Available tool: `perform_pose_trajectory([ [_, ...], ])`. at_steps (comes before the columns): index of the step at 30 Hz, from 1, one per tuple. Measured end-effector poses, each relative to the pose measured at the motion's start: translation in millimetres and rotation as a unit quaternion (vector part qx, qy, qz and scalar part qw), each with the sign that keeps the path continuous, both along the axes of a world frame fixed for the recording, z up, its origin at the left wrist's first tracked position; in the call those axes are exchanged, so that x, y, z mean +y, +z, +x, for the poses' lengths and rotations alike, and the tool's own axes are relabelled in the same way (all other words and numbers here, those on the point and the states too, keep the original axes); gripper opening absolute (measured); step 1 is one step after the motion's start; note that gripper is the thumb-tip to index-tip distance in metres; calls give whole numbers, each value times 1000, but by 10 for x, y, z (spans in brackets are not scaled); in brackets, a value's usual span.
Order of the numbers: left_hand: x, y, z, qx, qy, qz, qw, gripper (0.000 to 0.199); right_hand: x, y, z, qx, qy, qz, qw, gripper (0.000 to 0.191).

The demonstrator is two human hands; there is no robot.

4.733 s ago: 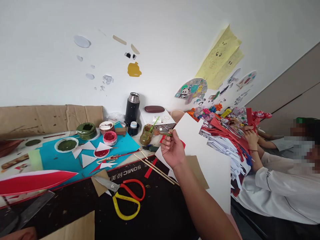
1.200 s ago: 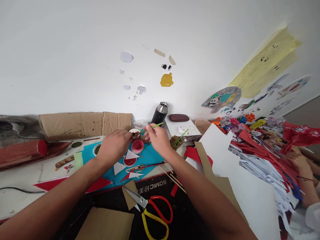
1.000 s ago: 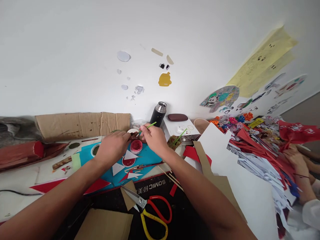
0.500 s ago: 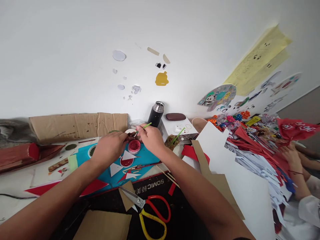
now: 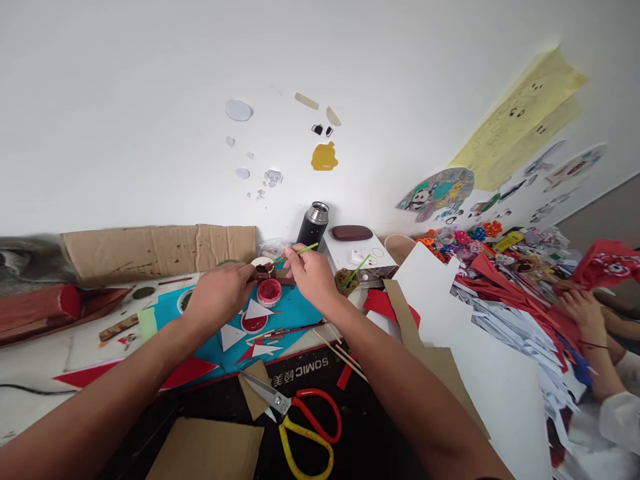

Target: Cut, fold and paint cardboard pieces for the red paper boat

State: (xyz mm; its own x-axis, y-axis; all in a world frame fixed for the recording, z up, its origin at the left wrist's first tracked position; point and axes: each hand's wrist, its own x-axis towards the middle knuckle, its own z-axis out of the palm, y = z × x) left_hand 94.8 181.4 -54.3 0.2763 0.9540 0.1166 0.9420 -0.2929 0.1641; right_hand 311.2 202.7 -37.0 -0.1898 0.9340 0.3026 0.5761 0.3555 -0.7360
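You pinch the brush (image 5: pixel 309 247) in your right hand (image 5: pixel 313 275), tip near the pot (image 5: pixel 263 261); whether your left hand (image 5: pixel 223 293) grips anything, or what's finished, I cannot tell

From the wearer's head, my 1 cam faces fwd & down: L hand (image 5: pixel 221 292) & R hand (image 5: pixel 313 279) mid-view, scissors (image 5: pixel 281 403) closer at btm, white wall (image 5: pixel 150 107) beyond.

Pretty even, soft light on my end, faint shadow beside the flask (image 5: pixel 311 230), wide-angle stretch warping the edges.
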Motion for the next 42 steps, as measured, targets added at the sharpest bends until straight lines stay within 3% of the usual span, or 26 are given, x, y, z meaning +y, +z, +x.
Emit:
perform_pose_trajectory([
  [8,10,4,-4,1,-6,-3,1000,30,-2,-77,-13,40,16,-26,999,29],
  [15,12,13,3,-2,-9,-5,1000,31,14,-74,-23,-5,18,-3,1000,27],
  [29,20,-5,2,1,-16,-5,1000,34,-13,-36,-33,8,27,3,1000,27],
  [35,22,-6,3,2,-14,-4,1000,34,-33,-20,-50,-44,24,13,999,31],
  [42,5,30,21,14,-12,-7,1000,34,-38,-49,-76,-22,39,2,999,32],
])
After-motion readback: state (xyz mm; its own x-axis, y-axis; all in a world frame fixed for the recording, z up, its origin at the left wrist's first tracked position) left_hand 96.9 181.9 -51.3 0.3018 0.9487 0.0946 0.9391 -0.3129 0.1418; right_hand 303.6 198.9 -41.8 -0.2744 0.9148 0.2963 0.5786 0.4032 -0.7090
